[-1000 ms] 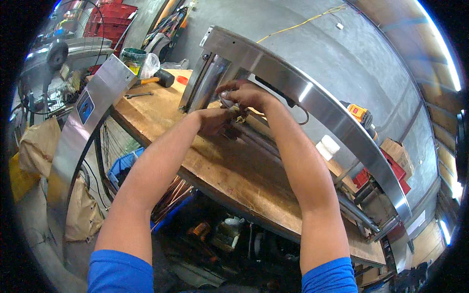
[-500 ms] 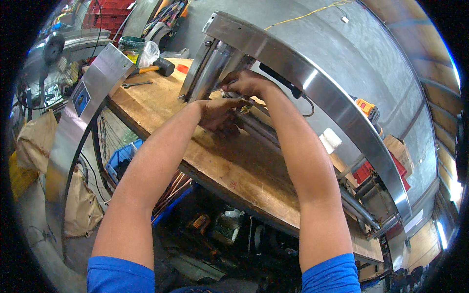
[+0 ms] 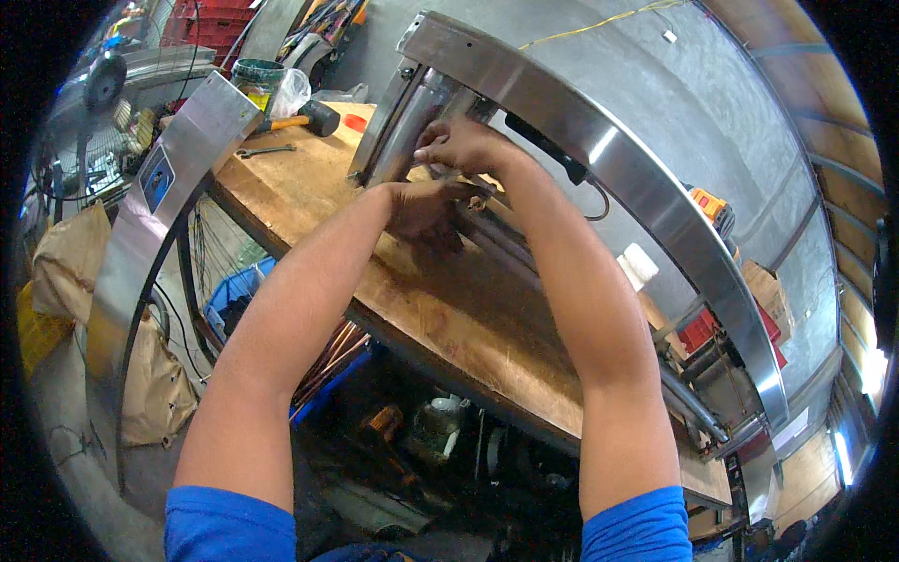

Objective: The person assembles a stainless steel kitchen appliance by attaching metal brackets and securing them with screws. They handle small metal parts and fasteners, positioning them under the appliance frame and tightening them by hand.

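A large stainless-steel frame (image 3: 552, 89) with a long metal beam stands on the wooden workbench; the wide lens bends its edges. Inside its left end, next to an upright metal cylinder (image 3: 406, 131), my right hand (image 3: 461, 147) is closed, thumb and fingers drawn together; what they pinch is hidden. Just below it my left hand (image 3: 423, 212) curls in shadow beside the long dark metal rods (image 3: 506, 245). A small brass-coloured piece (image 3: 478, 201) shows by its fingertips. Whatever the left fingers grip cannot be made out.
On the bench (image 3: 412, 290) lie a black-headed mallet (image 3: 318, 119), a wrench (image 3: 266, 151) and a red ring (image 3: 355, 123). A second steel panel (image 3: 187, 155) leans at the left edge. Behind the frame are a yellow power tool (image 3: 710, 208) and a white roll (image 3: 638, 266).
My right hand has shifted slightly left against the upright cylinder, its fingers now lifted a little. The left hand has turned slightly and stays beneath it. The view has tilted a little.
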{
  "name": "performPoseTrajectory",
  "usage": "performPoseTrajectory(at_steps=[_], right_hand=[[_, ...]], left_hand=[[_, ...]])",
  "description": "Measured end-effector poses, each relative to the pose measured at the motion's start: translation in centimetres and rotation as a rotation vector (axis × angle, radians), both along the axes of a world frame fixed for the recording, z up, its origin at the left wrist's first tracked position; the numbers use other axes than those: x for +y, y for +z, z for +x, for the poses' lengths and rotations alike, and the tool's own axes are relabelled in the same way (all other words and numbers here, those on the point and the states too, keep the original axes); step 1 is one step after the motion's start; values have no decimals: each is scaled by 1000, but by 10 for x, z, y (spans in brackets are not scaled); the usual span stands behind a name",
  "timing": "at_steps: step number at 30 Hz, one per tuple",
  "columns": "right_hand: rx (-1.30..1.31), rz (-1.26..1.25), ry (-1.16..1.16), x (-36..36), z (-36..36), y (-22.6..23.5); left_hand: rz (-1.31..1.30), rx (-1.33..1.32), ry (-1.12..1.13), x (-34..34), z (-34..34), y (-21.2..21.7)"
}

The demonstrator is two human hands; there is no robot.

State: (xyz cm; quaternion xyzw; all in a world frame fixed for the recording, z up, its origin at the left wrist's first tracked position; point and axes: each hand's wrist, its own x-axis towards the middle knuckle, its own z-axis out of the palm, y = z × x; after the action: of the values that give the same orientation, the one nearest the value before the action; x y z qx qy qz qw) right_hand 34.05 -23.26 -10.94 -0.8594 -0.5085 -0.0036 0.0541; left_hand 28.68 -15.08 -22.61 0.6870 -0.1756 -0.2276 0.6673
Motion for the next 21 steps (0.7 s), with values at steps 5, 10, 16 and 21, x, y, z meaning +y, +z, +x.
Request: performPoseTrajectory(at_steps=[5, 10, 16, 21], right_hand=[[-261, -28, 47, -7, 47, 3], [25, -79, -271, -38, 47, 3], [92, -102, -314, -75, 12, 5], [-8, -41, -161, -103, 0, -2]], left_hand=[[-7, -57, 111, 2, 8, -3], [-48, -197, 351, -2, 14, -1], [95, -689, 640, 1, 15, 3], [-36, -780, 606, -4, 21, 2]])
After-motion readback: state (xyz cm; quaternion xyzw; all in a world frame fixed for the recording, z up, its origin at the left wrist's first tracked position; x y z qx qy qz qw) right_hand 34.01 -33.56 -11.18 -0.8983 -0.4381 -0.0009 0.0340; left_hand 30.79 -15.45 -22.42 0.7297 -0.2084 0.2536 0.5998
